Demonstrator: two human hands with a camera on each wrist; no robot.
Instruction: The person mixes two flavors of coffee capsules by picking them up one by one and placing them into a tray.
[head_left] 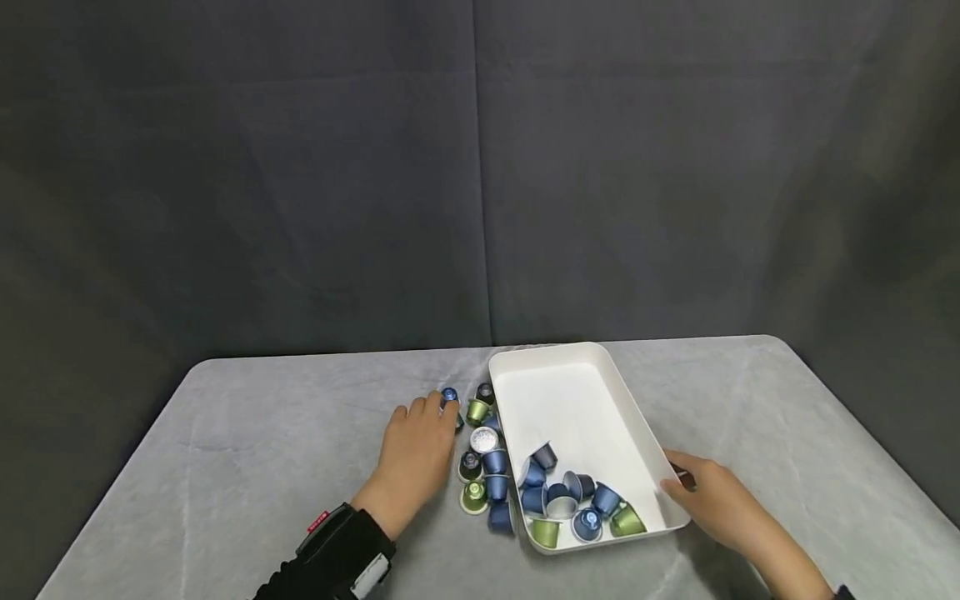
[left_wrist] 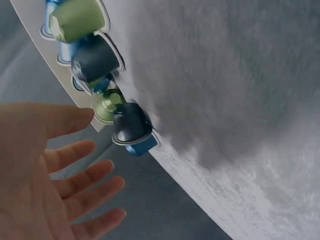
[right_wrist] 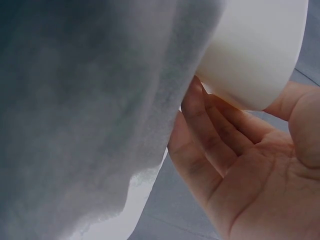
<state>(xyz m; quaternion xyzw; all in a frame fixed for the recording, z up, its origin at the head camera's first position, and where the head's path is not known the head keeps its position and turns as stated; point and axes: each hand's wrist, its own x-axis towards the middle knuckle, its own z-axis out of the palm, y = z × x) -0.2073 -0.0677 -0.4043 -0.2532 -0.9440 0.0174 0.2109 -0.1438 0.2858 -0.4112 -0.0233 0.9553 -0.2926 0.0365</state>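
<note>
My left hand (head_left: 416, 454) reaches over the left edge of a cluster of coffee capsules, its fingers spread and holding nothing. Just off the thumb and fingertips in the left wrist view are a dark capsule (left_wrist: 131, 122) and a blue capsule (left_wrist: 142, 146), partly hidden behind it. A green capsule (left_wrist: 75, 20) lies farther up in that view. With my right hand (head_left: 716, 504) I hold the white tray (head_left: 562, 400) at its right side, thumb at the rim and fingers beneath the wall (right_wrist: 255, 55). Blue, dark and green capsules lie in the tray's near end.
The loose capsules line the tray's left side, among them a silver-lidded capsule (head_left: 484, 439), a green capsule (head_left: 474, 497) and a blue capsule (head_left: 500, 517) near the front. A grey cloth covers the table (head_left: 277, 450). Behind it hangs a dark curtain (head_left: 337, 208).
</note>
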